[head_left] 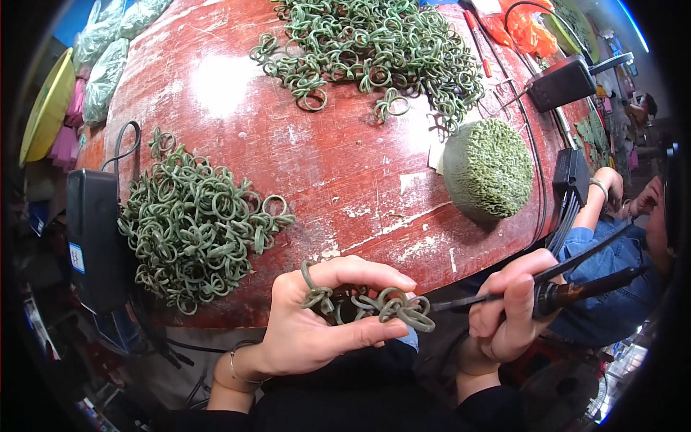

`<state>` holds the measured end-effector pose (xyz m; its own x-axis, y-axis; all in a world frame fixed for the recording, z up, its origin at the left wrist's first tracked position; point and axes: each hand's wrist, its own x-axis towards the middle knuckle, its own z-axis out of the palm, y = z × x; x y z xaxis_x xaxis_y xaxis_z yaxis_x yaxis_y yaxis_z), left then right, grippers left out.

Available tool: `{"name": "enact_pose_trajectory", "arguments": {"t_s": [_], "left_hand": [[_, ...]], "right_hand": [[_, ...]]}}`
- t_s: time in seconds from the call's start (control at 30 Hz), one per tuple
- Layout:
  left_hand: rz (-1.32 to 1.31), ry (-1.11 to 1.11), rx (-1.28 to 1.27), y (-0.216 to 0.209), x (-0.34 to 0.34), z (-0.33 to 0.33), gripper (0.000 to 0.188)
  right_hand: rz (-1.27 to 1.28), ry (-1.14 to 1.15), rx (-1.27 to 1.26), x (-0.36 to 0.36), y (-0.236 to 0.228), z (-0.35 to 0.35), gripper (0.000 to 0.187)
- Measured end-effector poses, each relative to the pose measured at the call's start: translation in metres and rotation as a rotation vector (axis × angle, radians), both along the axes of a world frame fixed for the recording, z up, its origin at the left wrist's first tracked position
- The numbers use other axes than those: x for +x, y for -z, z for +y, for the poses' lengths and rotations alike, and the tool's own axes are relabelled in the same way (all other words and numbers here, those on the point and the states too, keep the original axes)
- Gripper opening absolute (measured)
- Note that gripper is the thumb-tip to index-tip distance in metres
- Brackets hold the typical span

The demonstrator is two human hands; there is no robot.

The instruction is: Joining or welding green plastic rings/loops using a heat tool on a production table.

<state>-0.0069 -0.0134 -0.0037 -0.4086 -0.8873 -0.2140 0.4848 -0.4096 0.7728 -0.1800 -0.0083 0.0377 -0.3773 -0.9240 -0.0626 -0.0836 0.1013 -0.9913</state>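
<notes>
In front of me my left hand (317,317) is curled round a small bunch of dull green rings (403,309), some poking out past the thumb and fingertips. My right hand (511,309), at the right, is closed on a slim dark tool (576,263). Its thin tip reaches left to the rings, and I cannot tell whether it touches them. A second dark, pen-like handle (594,284) passes through the same hand; its exact kind is unclear. Beyond the left hand lies a heap of green rings (194,230), and a bigger heap (389,43) covers the table's far side.
A green cylinder with a rough top (489,169) stands on the worn red table (302,173). Black boxes (93,237) with cables flank it. A red pen (479,43) and orange plastic bag (533,29) lie at far right. Another person's arm (601,194) shows at right.
</notes>
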Motion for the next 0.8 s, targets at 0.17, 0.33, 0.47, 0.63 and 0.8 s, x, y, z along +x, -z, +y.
{"name": "enact_pose_trajectory", "arguments": {"t_s": [0.17, 0.33, 0.47, 0.63, 0.8], "left_hand": [[0.031, -0.006, -0.094, 0.007, -0.002, 0.000, 0.028], [0.025, -0.076, 0.003, -0.002, -0.012, -0.002, 0.028], [-0.019, -0.124, -0.028, 0.002, -0.010, 0.001, 0.027], [0.134, -0.023, -0.054, 0.007, -0.011, -0.001, 0.023], [0.141, -0.077, 0.003, 0.008, -0.012, -0.002, 0.022]], "right_hand": [[-0.150, -0.164, 0.067, -0.005, 0.002, 0.006, 0.037], [-0.166, -0.327, 0.119, -0.008, 0.000, 0.009, 0.021], [-0.176, -0.353, 0.079, -0.004, 0.011, 0.008, 0.018], [-0.128, -0.044, -0.039, -0.008, -0.005, 0.007, 0.018], [0.176, 0.104, -0.133, -0.034, -0.004, 0.008, 0.026]]}}
